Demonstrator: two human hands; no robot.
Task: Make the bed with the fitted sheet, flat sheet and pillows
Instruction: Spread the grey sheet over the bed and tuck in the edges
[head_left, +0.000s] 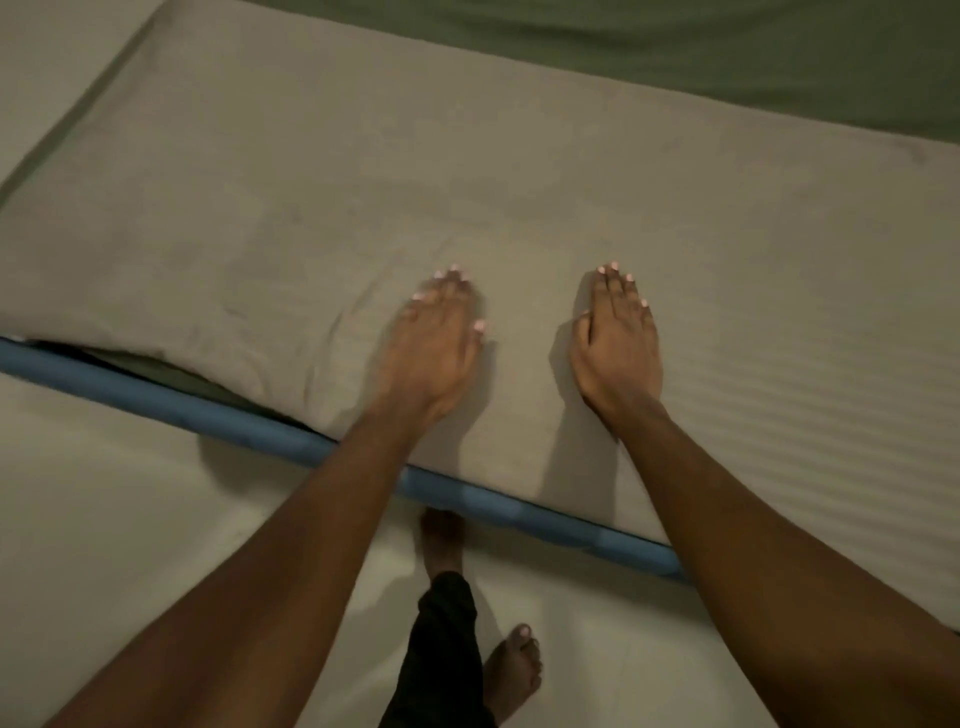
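A beige-grey pillow lies flat along the near edge of the bed, covering most of the view. My left hand rests palm down on it with straight fingers, near the pillow's front edge. My right hand lies flat on it too, a hand's width to the right. A green sheet covers the mattress beyond the pillow, and a strip of it shows under the pillow's left front corner. A second pale pillow sits at the far left.
The blue bed edge runs diagonally below the pillow. A pale floor lies in front of it. My bare feet and a dark trouser leg stand close to the bed edge.
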